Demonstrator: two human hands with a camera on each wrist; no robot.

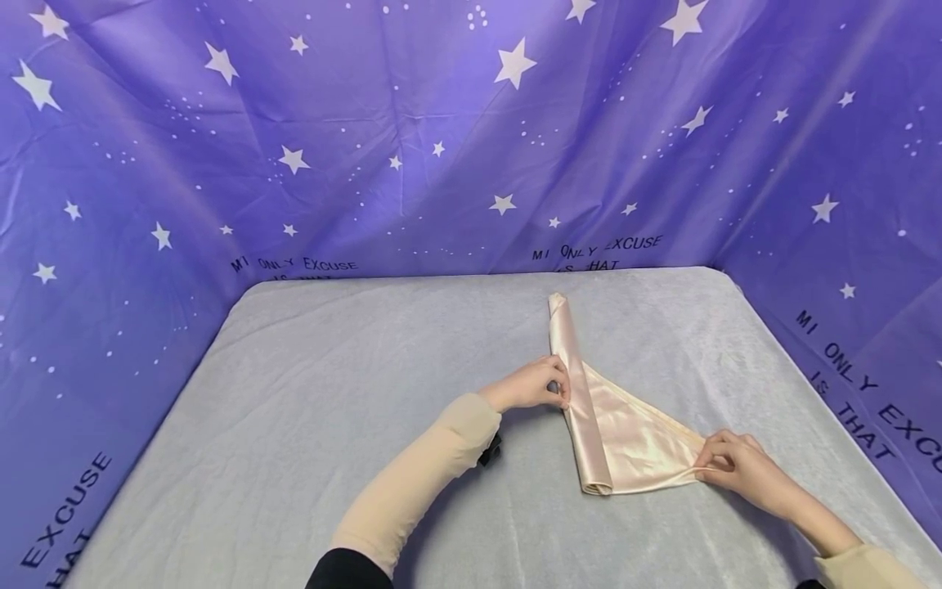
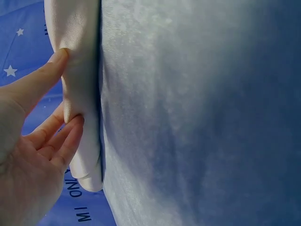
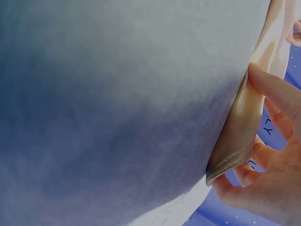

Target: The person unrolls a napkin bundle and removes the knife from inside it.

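A shiny pale pink satin cloth (image 1: 639, 442) lies on the table, its left part rolled into a long tube (image 1: 586, 425) and its right part flat, tapering to the right. My left hand (image 1: 531, 384) pinches the left side of the tube about halfway along; in the left wrist view, thumb and fingertips (image 2: 75, 123) press folds into the satin. At the tapered right end, my right hand (image 1: 743, 468) pinches the cloth between thumb and fingers. A stitched corner (image 3: 225, 167) shows by the lower fingers in the right wrist view.
A grey plush cover (image 1: 331, 384) spreads over the table around the cloth. Purple curtains (image 1: 412, 147) with white stars and black lettering hang behind and at both sides. A small black object (image 1: 489, 450) shows under the left wrist.
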